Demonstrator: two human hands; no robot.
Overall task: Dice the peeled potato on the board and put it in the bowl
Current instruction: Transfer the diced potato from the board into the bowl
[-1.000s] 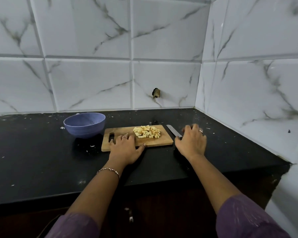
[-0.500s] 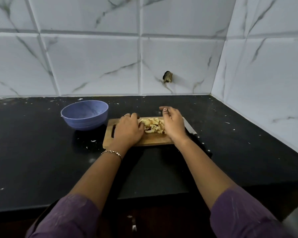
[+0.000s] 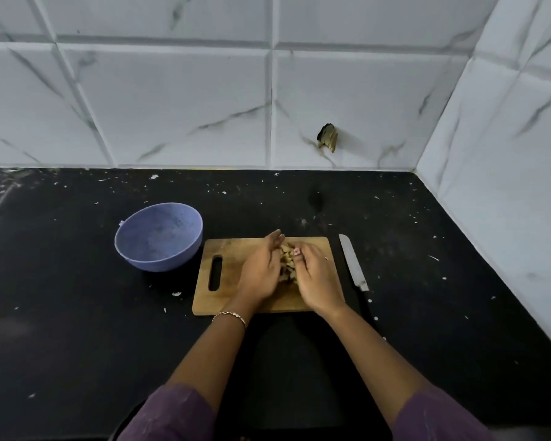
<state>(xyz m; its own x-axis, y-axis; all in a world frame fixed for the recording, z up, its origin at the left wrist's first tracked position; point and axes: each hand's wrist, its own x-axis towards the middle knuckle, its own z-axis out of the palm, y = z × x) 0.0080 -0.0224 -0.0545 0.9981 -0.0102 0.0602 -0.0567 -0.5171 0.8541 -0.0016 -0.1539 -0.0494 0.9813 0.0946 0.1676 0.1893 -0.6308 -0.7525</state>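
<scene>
A pile of diced potato [image 3: 287, 261] lies on the wooden cutting board [image 3: 223, 300] in the middle of the black counter. My left hand [image 3: 261, 270] and my right hand [image 3: 315, 276] cup the pile from either side, fingers curled against the cubes, so most of the pile is hidden between them. The blue bowl [image 3: 158, 237] stands empty on the counter just left of the board. The knife [image 3: 353, 262] lies on the counter beside the board's right edge, blade pointing away from me.
The black counter [image 3: 77, 313] is speckled with small white scraps. White marble-look tiled walls close it off at the back and right, with a small broken hole [image 3: 327, 137] in the back wall. The counter's front edge runs under my forearms.
My right hand left the knife on the counter and came onto the board. Both hands closed in around the diced potato, gathering it between them. The view tilted down and closer.
</scene>
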